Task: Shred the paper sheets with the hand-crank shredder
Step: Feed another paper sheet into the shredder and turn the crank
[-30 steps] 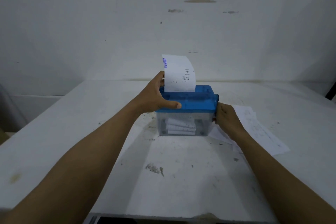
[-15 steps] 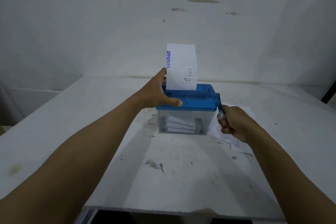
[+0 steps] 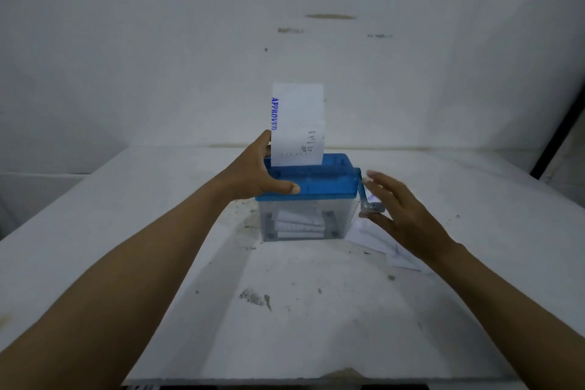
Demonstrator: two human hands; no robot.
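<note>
At the middle of the table (image 3: 158, 231) stands one hand-crank shredder (image 3: 326, 182), a blue lid over a clear bin. One sheet (image 3: 297, 123) stands upright in the slot on top, with blue stamped lettering running up its left edge and small print low on its right. Its bottom edge is hidden in the slot.

Two hands are in view. The left hand (image 3: 256, 174) is clamped on the lid's 9 o'clock end, with the thumb pressed along the front face and the fingers wrapped over the back, mostly hidden behind the sheet. The right hand (image 3: 402, 212) is spread apart with straight fingers at the shredder's 3 o'clock side, just beside the single crank (image 3: 363, 193), which hangs down from the lid's corner. Motion blur makes it hard to tell whether the thumb touches the knob.

Inside the bin lies a pile of white shreds (image 3: 300, 226), too dim to count. At about 4 o'clock from the shredder, loose papers (image 3: 367, 236) lie flat on the table. The right hand and wrist cover most of them, so their number cannot be told.

Bare table runs toward 6 o'clock as far as its near edge, marked by one dark smudge (image 3: 253, 298) and scattered specks. A pale wall (image 3: 190, 41) rises behind the far edge at 12 o'clock. Both forearms are cut off by the lower corners.
</note>
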